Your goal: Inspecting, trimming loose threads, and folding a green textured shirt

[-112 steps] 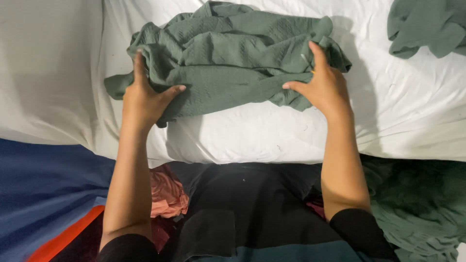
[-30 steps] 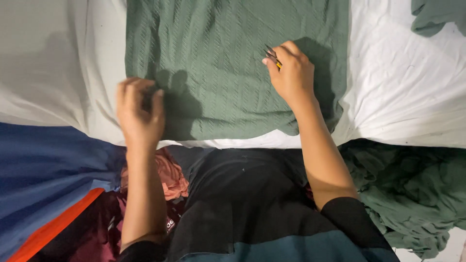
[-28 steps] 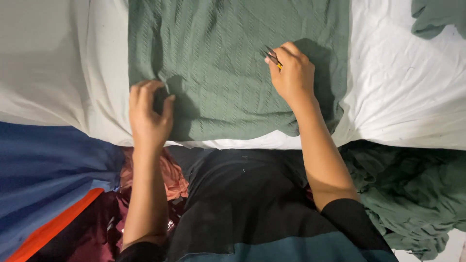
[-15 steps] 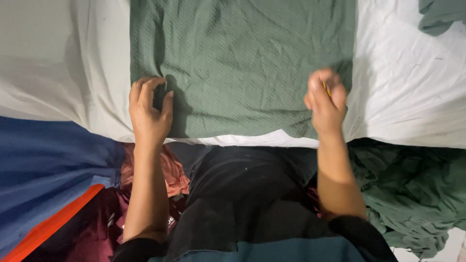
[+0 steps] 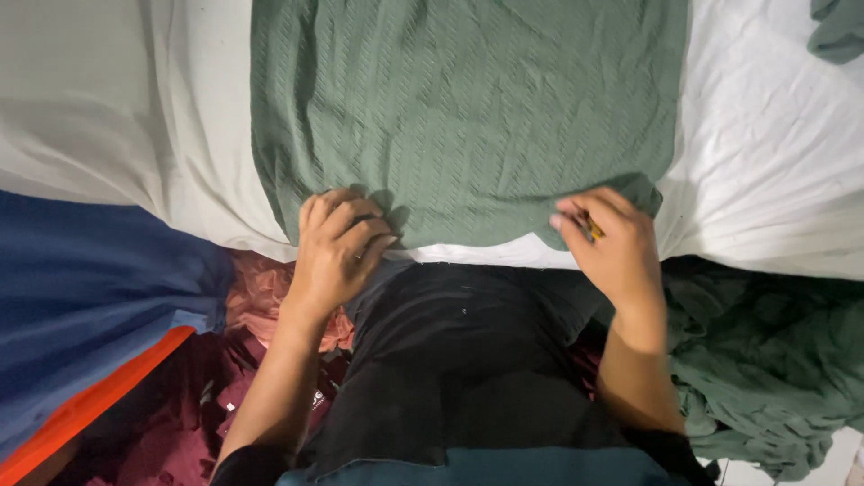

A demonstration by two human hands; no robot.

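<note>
Since half a second ago both my hands have slid down to the near hem of the green cloth (image 5: 468,117); a few seconds back that cloth was a crumpled heap, and now it lies flat on the white sheet (image 5: 765,180); my right hand (image 5: 612,252), which was up on the cloth's right part, has come down to the near right corner; my left hand (image 5: 337,247) has moved in from the left edge to the near left corner.

The cloth lies straight ahead of me, spread away from my body; it runs off the top of the view, so I cannot tell which way it is longer; its near edge runs left to right between my two hands, just short of the sheet's edge; both hands sit about equally near that edge, one at each corner.

My left hand is curled, fingertips pressing the hem, palm down; whether it pinches the fabric I cannot tell; my right hand is closed, fingers bent over the corner, which puckers under them, so it seems to grip the cloth.

To my right a heap of green fabric (image 5: 765,360) lies below the sheet; to my left, blue fabric (image 5: 90,297) and a pink piece (image 5: 261,297).
</note>
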